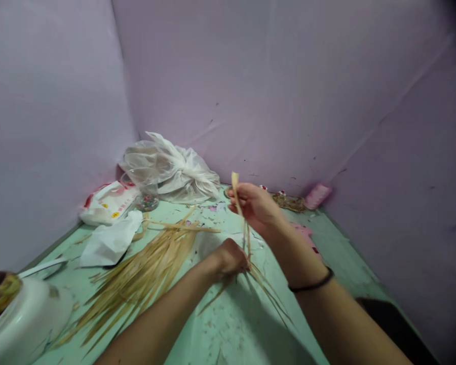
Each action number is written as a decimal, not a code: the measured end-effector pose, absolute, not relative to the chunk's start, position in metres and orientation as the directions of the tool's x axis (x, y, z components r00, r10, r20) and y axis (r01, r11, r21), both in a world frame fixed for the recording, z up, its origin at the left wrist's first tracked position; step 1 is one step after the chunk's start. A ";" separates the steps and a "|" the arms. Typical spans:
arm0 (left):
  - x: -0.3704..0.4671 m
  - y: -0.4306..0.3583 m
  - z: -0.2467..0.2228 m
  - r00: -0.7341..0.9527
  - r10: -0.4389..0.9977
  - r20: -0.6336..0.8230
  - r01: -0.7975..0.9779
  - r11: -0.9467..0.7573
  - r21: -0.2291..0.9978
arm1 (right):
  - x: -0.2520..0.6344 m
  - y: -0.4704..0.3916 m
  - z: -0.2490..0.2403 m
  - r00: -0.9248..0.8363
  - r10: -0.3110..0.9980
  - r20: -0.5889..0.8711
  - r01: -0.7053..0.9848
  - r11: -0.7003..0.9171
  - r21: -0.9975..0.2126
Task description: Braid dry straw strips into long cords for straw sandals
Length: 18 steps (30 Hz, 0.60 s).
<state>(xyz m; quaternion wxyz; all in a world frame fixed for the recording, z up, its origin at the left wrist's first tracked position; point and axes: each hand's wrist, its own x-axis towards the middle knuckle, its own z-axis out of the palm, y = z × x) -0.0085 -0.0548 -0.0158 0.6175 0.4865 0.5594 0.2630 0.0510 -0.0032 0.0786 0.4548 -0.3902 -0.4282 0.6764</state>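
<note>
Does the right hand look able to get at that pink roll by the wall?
Probably yes: nothing seems to cover the pink roll, but the right hand would likely have to release the pale strip first.

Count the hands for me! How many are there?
2. The left hand is low down, right of the strip pile; the right hand is higher, its fingers holding a pale strip. No hand seems hidden.

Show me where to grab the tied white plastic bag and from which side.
Pinch the white bag at its gathered knot, coming from above and slightly right. The folds bunch there into a narrow neck, while the body looks loose and slack. The wall stands behind, and the clear cup sits at its front left.
</note>
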 end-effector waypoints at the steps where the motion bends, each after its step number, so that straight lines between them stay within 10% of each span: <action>1: -0.008 -0.055 -0.013 0.230 0.856 -0.463 0.225 0.416 0.881 | 0.072 -0.005 0.076 -0.248 0.965 -0.080 -0.145 -0.118 -0.982; 9: -0.013 -0.054 -0.008 0.328 0.810 -0.486 0.197 0.445 0.874 | 0.162 -0.047 0.000 -0.204 0.972 -0.119 0.642 0.041 -0.766; 18: -0.017 -0.049 -0.016 0.396 0.781 -0.483 0.232 0.424 0.876 | 0.158 -0.054 -0.013 -0.343 0.932 -0.116 0.674 0.158 -0.721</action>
